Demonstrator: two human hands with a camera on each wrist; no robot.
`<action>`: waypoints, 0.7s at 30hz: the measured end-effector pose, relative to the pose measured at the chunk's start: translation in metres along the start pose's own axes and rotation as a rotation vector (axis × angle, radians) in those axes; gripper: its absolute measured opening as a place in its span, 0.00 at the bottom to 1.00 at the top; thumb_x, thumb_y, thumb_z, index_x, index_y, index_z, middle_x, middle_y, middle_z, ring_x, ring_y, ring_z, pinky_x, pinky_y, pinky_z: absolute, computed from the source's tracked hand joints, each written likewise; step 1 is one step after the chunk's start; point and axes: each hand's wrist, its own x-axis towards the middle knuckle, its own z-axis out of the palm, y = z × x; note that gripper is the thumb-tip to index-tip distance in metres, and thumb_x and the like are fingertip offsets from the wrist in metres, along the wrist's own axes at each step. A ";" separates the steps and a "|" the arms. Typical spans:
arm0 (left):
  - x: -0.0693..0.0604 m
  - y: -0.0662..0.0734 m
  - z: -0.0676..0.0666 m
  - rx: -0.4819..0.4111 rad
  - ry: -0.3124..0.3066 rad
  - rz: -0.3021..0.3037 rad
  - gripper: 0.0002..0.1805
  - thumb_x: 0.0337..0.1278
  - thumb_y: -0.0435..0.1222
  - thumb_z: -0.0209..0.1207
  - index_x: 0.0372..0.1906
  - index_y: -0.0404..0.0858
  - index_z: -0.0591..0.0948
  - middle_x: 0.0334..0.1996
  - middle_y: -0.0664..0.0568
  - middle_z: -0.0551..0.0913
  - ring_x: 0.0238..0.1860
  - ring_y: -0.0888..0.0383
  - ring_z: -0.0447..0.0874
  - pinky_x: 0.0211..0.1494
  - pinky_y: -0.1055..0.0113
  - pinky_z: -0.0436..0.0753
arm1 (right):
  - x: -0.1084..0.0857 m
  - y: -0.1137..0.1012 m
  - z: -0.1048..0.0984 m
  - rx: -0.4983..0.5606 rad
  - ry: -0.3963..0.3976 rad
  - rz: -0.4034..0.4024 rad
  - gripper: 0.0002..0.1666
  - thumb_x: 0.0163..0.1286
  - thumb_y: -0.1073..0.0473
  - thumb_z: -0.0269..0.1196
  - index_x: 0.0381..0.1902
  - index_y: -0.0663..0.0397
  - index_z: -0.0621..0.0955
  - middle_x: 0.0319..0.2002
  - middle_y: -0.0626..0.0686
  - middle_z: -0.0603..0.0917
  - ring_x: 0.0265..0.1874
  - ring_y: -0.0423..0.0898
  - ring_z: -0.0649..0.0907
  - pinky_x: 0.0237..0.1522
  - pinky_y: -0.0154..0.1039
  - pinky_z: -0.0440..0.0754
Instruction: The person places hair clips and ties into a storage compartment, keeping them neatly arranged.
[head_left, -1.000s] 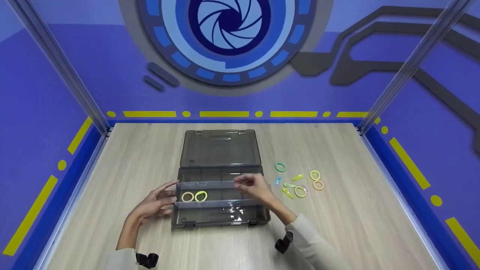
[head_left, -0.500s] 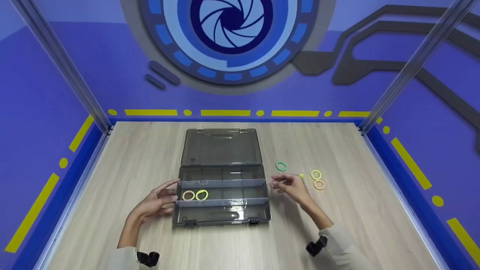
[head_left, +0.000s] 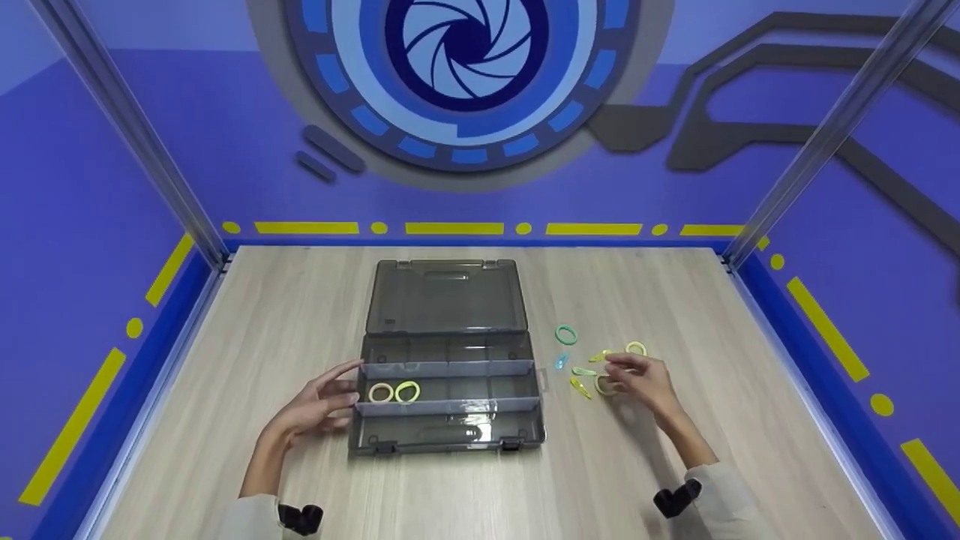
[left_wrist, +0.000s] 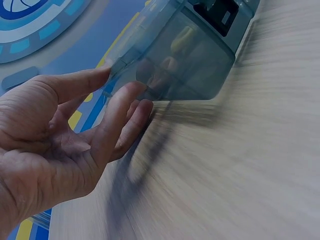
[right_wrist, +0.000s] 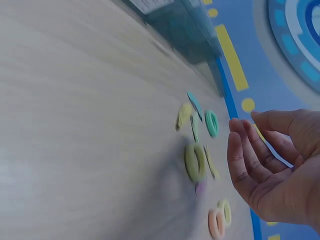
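Observation:
A smoky see-through plastic box (head_left: 448, 448) lies with its lid (head_left: 448, 304) raised back. Its middle compartment holds a peach hair tie (head_left: 370, 393) and a yellow hair tie (head_left: 407, 382) at the left end. My left hand (head_left: 319, 405) touches the box's left side, its fingers loosely bent along the wall. Over the loose pieces on the right hovers my right hand (head_left: 646, 382), nothing between its fingers. Beneath and beside it lie a yellow hair tie (right_wrist: 189, 162), a green hair tie (right_wrist: 207, 123), yellow snap clips (head_left: 579, 387), a blue clip (head_left: 561, 361) and a green clip (head_left: 583, 371).
In the right wrist view a peach hair tie (right_wrist: 212, 224), a pale yellow hair tie (right_wrist: 228, 212) and a purple clip (right_wrist: 200, 188) are visible. Two clear dividers (head_left: 450, 406) cross the box. Blue-purple panels (head_left: 480, 202) enclose the wooden table (head_left: 300, 300).
My right hand has moved right, from above the box's middle compartment to over the loose hair ties and clips. My left hand has stayed at the box's left side.

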 end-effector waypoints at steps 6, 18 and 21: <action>0.002 0.000 0.002 0.005 0.000 -0.003 0.39 0.72 0.36 0.60 0.81 0.46 0.57 0.68 0.32 0.67 0.53 0.55 0.81 0.45 0.65 0.87 | 0.000 0.011 -0.033 0.008 0.058 0.049 0.22 0.71 0.66 0.65 0.58 0.76 0.79 0.40 0.55 0.90 0.34 0.40 0.90 0.39 0.35 0.88; 0.003 0.000 0.004 -0.011 0.036 -0.040 0.38 0.72 0.37 0.60 0.81 0.47 0.58 0.68 0.34 0.67 0.55 0.54 0.82 0.45 0.65 0.88 | 0.002 0.034 -0.065 0.009 0.152 0.115 0.21 0.71 0.67 0.64 0.57 0.78 0.78 0.30 0.45 0.90 0.28 0.36 0.87 0.32 0.32 0.86; 0.003 -0.001 0.005 -0.010 0.036 -0.035 0.38 0.72 0.37 0.60 0.81 0.48 0.59 0.68 0.34 0.68 0.54 0.55 0.82 0.45 0.65 0.88 | 0.002 0.039 -0.068 -0.026 0.159 0.138 0.22 0.72 0.67 0.64 0.58 0.78 0.78 0.31 0.46 0.90 0.29 0.36 0.87 0.33 0.32 0.87</action>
